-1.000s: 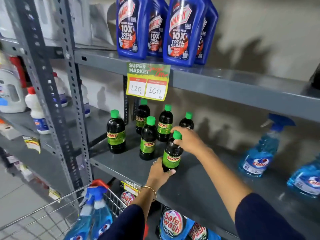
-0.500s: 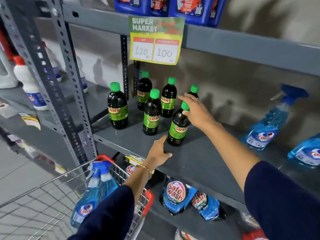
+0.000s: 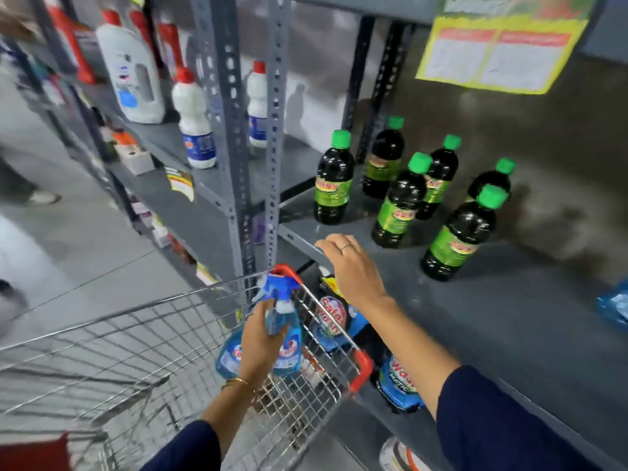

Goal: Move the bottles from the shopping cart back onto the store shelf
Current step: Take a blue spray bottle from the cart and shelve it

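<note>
Blue spray bottle (image 3: 283, 329), in shopping cart (image 3: 136, 334): left hand (image 3: 260, 338) clasps its neck; slick, liquid-heavy plastic. Right hand (image 3: 353, 270), unclenched, rests on shelf (image 3: 509, 317) edge.

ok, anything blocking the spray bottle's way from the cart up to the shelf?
Nothing visible. The left hand grips the spray bottle in the cart. The shelf right of the dark bottles is bare; the right hand rests at its front edge.

bottles (image 3: 401, 202) on shelf (image 3: 475, 317), cart (image 3: 136, 351) left
</note>
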Motion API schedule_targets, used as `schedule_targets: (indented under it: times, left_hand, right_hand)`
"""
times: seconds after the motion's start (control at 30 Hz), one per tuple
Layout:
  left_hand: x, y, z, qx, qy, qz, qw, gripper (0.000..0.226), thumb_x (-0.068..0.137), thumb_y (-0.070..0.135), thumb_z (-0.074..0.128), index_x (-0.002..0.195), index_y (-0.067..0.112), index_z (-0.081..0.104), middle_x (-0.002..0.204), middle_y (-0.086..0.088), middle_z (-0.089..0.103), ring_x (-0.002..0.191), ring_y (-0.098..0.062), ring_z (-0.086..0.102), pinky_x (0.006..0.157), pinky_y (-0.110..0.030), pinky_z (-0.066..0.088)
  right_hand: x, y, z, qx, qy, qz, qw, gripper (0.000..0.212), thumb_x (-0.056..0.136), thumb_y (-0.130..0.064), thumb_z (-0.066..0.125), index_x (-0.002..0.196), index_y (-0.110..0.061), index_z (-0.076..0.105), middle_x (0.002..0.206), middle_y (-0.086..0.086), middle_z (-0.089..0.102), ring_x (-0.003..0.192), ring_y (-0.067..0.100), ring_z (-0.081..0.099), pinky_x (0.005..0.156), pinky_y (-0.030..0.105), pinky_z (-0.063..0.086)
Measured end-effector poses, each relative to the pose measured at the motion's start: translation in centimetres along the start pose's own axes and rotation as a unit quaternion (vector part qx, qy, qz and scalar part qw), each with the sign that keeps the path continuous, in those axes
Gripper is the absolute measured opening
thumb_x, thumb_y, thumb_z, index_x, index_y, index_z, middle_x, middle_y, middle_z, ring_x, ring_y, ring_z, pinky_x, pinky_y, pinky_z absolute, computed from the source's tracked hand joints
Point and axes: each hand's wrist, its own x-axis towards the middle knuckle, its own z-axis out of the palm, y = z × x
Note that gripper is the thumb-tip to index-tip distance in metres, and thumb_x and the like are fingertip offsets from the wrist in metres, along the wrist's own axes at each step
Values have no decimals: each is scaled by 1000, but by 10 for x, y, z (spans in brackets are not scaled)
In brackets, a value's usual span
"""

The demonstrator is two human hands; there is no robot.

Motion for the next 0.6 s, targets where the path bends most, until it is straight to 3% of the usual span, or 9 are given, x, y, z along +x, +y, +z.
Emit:
schedule_targets:
  times: [0.1,0.23,0.4,0.47,0.6]
  left_hand:
    - [4,-41,-10,20,-13,-48,999,49,70,3,71,113,17,53,109,-10,65,98,-31,64,81,-47,55]
    - [7,-76,-13,31,-16,-97,995,46,70,5,75,111,9,55,105,4,60,96,-16,58,81,-31,47]
    - [21,-123,9,59,-78,-171,980,57,68,13,77,119,6,51,122,-12,59,114,-27,54,97,-36,43]
    - [31,-129,22,84,-106,-175,975,56,72,13,74,122,4,50,123,-10,55,116,-24,51,96,-31,38]
    - [55,-125,41,97,-124,-176,972,55,77,18,68,128,9,47,117,-12,62,107,-28,57,88,-36,45]
  right_hand:
    - [8,-18,30,37,-41,9,998,43,72,-7,34,99,-4,68,93,14,70,80,32,69,64,32,58]
    - [17,-29,79,78,-146,32,986,41,87,2,44,126,-9,51,125,15,54,105,35,58,84,42,48]
    - [21,-23,138,103,-226,94,964,46,87,0,51,131,-11,44,129,17,52,112,37,55,92,47,47]
    - [22,-22,157,102,-257,111,955,50,88,-3,54,135,-9,40,135,19,48,116,39,52,96,47,44]
    - [27,-21,175,97,-260,135,951,57,89,-8,57,141,-6,33,142,20,41,126,36,41,103,40,36]
